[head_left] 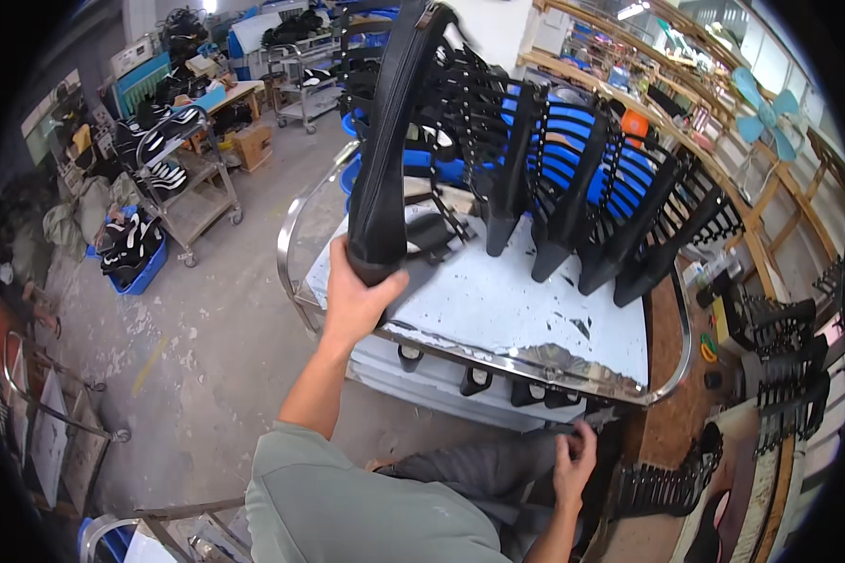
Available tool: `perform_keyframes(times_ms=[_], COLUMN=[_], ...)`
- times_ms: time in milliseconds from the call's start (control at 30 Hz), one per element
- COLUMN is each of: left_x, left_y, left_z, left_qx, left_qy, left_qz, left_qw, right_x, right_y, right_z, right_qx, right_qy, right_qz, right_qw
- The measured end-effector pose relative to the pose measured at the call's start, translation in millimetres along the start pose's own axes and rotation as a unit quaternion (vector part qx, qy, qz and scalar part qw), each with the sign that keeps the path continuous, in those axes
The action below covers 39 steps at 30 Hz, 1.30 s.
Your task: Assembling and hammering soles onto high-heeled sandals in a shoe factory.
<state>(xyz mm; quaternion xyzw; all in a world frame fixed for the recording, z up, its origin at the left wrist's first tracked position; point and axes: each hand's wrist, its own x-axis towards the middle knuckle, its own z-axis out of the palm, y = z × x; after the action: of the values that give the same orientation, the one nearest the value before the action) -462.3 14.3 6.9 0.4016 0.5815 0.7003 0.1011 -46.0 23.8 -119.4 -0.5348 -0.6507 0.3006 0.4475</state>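
Observation:
My left hand (357, 298) is closed round the heel end of a tall black strappy boot (385, 150), which stands nearly upright with its zipped back seam toward me. The boot is over the left end of a metal cart (573, 324) with a white, scuffed top. Several matching black boots with block heels (563, 206) stand in a row on that cart, their ladder-like straps fanning toward the far side. Low by my lap, my right hand (573, 464) holds nothing, its fingers loosely bent and apart.
Below the cart top, a lower shelf holds more heeled footwear (476, 380). To the right runs a bench with strappy black uppers (662, 483) and green-and-yellow scissors (708, 347). A shoe trolley (202, 197) and a blue basket of footwear (141, 270) stand at left.

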Motion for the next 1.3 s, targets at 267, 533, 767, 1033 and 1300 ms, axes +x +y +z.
perform_keyframes(times_ms=[267,533,767,1033,1300], left_x=[159,156,143,-100,-301], left_y=[-160,-202,-218,-95,-50], left_z=[120,174,96,178,210], left_qx=[0.032,0.148,0.225,-0.066,-0.124], left_qy=[0.135,0.039,-0.080,-0.229,-0.728], left_qz=[0.062,0.034,-0.011,0.089,0.115], left_qw=[0.988,0.988,0.971,0.967,0.664], right_x=[-20,-44,-41,-68,-134], right_y=[27,31,55,54,57], right_z=[-4,-26,-18,-45,-84], right_qx=[0.035,0.100,0.062,0.070,0.067], right_qy=[-0.032,0.066,0.015,0.035,0.151], right_qz=[0.079,0.192,0.137,0.169,0.229], right_qw=[0.996,0.974,0.988,0.982,0.959])
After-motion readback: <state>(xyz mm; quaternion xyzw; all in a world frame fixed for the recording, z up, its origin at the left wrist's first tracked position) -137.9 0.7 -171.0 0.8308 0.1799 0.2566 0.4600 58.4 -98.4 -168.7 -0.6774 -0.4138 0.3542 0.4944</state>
